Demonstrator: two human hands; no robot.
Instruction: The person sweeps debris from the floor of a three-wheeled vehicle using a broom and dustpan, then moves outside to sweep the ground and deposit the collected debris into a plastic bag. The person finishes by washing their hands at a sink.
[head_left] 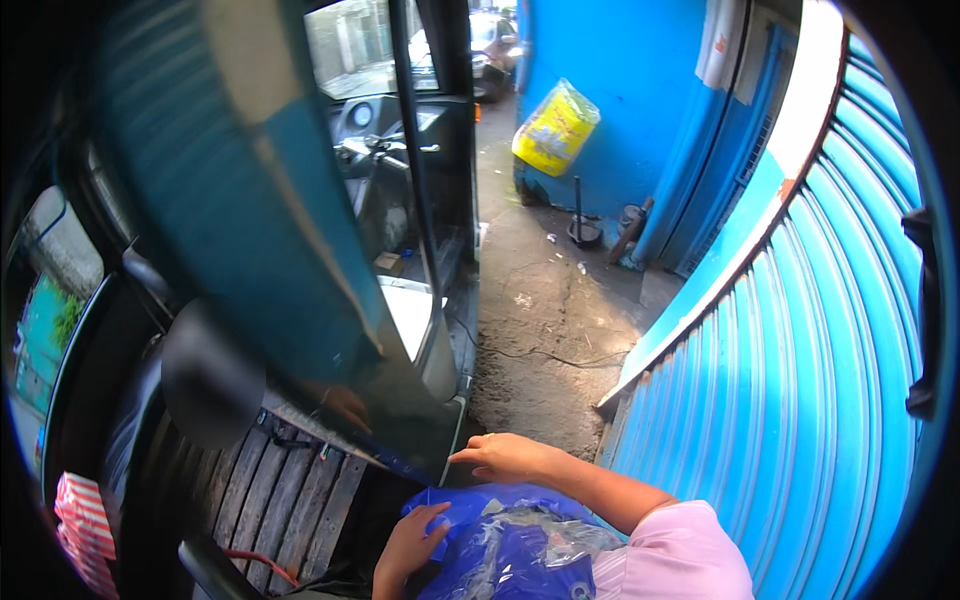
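Two bare hands were at the blue bag (470, 565), which lay at the near middle of the scene, just before the person's body. The left hand (408, 545) was at the left side of the bag, with its fingers over the plastic; I cannot tell if they were pinching it. The right hand (515, 457) was beyond the far edge of the bag. Its thumb and fingers were partly apart and loosely bent, with no thing visible between them. These fingers pointed left, to the edge of the dark panel (428, 425), but whether they touched it I cannot tell.

The bag looked deep blue, wrinkled and shiny, with clear and greyish parts on its right half. Its near end was cut by the lower edge of the view. The pink sleeve (690, 560) lay at its right side. To the left were wooden slats (290, 490), and to the right a light blue shutter (780, 400).
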